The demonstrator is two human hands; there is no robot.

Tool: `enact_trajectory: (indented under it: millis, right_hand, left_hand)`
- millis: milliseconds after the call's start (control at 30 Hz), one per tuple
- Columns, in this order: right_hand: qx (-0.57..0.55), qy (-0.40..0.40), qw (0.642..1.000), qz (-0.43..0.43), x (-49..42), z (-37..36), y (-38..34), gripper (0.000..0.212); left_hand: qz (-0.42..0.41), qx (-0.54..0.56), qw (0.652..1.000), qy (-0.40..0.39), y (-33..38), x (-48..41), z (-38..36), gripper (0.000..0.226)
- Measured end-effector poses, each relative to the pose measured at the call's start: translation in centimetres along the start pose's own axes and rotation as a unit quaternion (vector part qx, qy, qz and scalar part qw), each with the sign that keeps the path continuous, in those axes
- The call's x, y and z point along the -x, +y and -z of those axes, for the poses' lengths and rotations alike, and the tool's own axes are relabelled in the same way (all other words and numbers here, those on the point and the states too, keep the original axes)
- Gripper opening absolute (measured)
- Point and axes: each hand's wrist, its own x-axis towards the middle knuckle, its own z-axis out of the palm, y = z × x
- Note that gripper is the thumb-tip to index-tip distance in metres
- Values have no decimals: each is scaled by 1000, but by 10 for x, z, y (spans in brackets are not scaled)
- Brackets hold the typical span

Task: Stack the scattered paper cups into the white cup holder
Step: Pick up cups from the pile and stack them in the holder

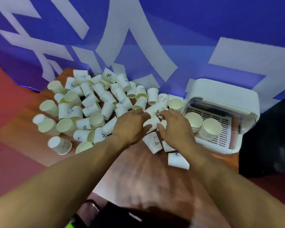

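Several white paper cups (95,104) lie scattered on a brown wooden table (138,170), most on their sides. The white cup holder (224,94) stands at the right with its lid up. On its slotted tray (220,137) stand two stacks of nested cups (211,128). My left hand (132,125) grips a cup (151,123) between thumb and fingers, just left of the holder. My right hand (174,127) is close beside it, fingers and thumb curled round another cup that is mostly hidden. More cups (152,142) lie under and in front of both hands.
A blue banner (171,38) with large white characters hangs right behind the table. A black object (268,137) sits to the right of the holder. A dark bag (130,216) is at the table's near edge. Red floor (10,96) shows at left.
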Motion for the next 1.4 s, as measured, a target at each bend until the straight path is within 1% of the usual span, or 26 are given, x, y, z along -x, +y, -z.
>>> enact_trajectory:
  millis: [200, 267, 400, 600, 800, 967, 1200, 1300, 1400]
  right_hand:
    - [-15, -41, 997, 71, -29, -21, -73, 37]
    - [-16, -59, 995, 82, -38, -29, -99, 39]
    - [-17, -67, 992, 102, -64, -51, -139, 40]
    - [-20, -97, 992, 84, -109, -98, -189, 38]
    - [-5, -137, 988, 67, -157, -151, -231, 38]
    - [9, -156, 987, 44, -200, -180, -258, 40]
    - [43, -139, 989, -3, -254, -198, -252, 39]
    - [60, -132, 989, -21, -276, -207, -239, 40]
    - [85, -132, 987, -33, -295, -217, -229, 41]
  left_hand:
    - [98, -23, 995, 10, -66, 49, 44, 33]
    - [127, -24, 992, 13, -88, 62, 53, 31]
    - [157, -20, 987, 31, -141, 73, 67, 31]
    - [210, 3, 977, 25, -233, 71, 80, 31]
    - [244, 37, 969, 12, -323, 64, 78, 29]
    - [250, 51, 967, -7, -377, 39, 75, 27]
    - [208, 66, 976, -17, -401, -21, 66, 26]
    - [199, 32, 978, -46, -411, -38, 52, 27]
    - [176, -26, 980, -94, -420, -43, 35, 26]
